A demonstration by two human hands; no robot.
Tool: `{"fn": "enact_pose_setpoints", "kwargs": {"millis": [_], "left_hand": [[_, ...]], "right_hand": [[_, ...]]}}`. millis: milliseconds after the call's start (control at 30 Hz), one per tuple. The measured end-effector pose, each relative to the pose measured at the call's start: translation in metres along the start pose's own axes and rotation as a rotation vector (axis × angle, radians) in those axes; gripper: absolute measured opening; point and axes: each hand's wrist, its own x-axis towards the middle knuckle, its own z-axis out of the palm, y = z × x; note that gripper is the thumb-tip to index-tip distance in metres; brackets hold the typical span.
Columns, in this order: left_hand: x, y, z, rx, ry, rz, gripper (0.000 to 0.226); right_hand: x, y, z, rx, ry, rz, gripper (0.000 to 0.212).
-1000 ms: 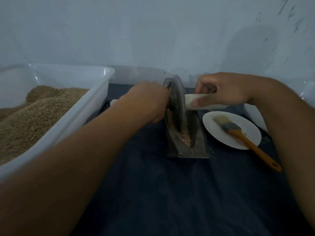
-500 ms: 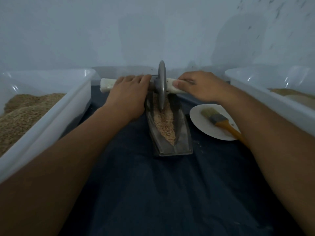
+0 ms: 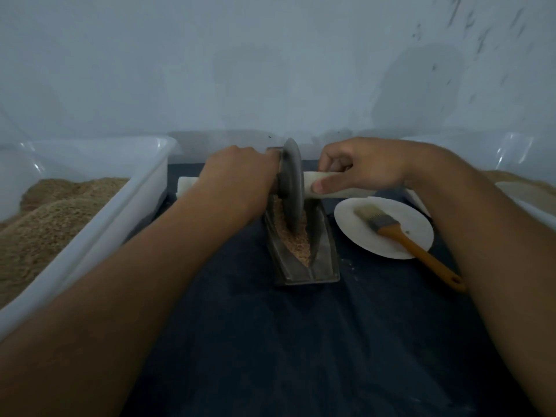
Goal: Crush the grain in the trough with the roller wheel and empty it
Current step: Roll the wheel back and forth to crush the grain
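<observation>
Both hands on the pale round handle (image 3: 328, 184) that runs through the roller wheel (image 3: 290, 185) as an axle. Left hand (image 3: 240, 179) grip: fingers curled fully over the left section, knuckles up, tight against the wheel's left face; the handle's cut end pokes out past the wrist on the left. Right hand (image 3: 365, 167) grip: fingers wrapped over the top, thumb laid flat along the near side of the shaft with its tip almost touching the wheel. Both grips closed on the shaft.

Wheel is a dull grey metal disc, thin edge, standing upright, seen nearly edge-on, slightly tilted. Its lower rim sits down in the trough (image 3: 304, 260), toward the far half.

Trough is dark metal, long and narrow, V-shaped inside, blunt near end, running near to far on the counter (image 3: 270, 341). Grain (image 3: 296, 242) lies along the bottom of the V, tan and coarse, visible on both sides of the wheel and forward to the near end.

Both forearms come in from the near corners, bare, converging on the wheel; wrists roughly level.

Counter is covered in dark blue cloth. A few crumbs just right of the trough. Right of the trough: round white plate (image 3: 418, 233) with a flat-bristle brush (image 3: 400, 230), orange handle overhanging the plate's near rim. Left: translucent white plastic bin (image 3: 126, 206) heaped with tan grain. Another bin (image 3: 517, 152) at far right, contents partly hidden by the arm. Plain pale wall (image 3: 270, 70) behind.
</observation>
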Motion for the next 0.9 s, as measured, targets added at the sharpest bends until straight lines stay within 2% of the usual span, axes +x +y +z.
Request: {"fn": "enact_pose_setpoints", "kwargs": {"millis": [167, 367, 500, 600, 700, 800, 900], "left_hand": [[-0.005, -0.001, -0.014, -0.006, -0.131, 0.024, 0.051], [-0.011, 0.002, -0.037, 0.033, -0.364, -0.013, 0.064], [-0.008, 0.003, -0.035, -0.021, -0.464, -0.035, 0.053], [-0.005, 0.001, -0.027, -0.087, -0.393, -0.035, 0.026], [-0.002, -0.004, -0.015, -0.143, -0.276, -0.051, 0.029], [0.004, -0.008, -0.002, -0.199, -0.135, -0.09, 0.013], [0.008, -0.011, 0.011, -0.253, -0.069, -0.133, 0.027]], "right_hand": [[-0.007, -0.015, -0.005, -0.058, -0.057, -0.016, 0.037], [-0.016, -0.038, -0.011, -0.142, -0.132, -0.023, 0.048], [-0.013, -0.041, -0.01, -0.19, -0.104, -0.026, 0.042], [-0.007, -0.032, -0.007, -0.204, -0.065, -0.009, 0.035], [0.001, -0.018, -0.003, -0.217, -0.009, 0.001, 0.034], [0.011, -0.004, 0.003, -0.244, 0.07, 0.005, 0.04], [0.022, 0.005, 0.014, -0.292, 0.205, 0.003, 0.048]]}}
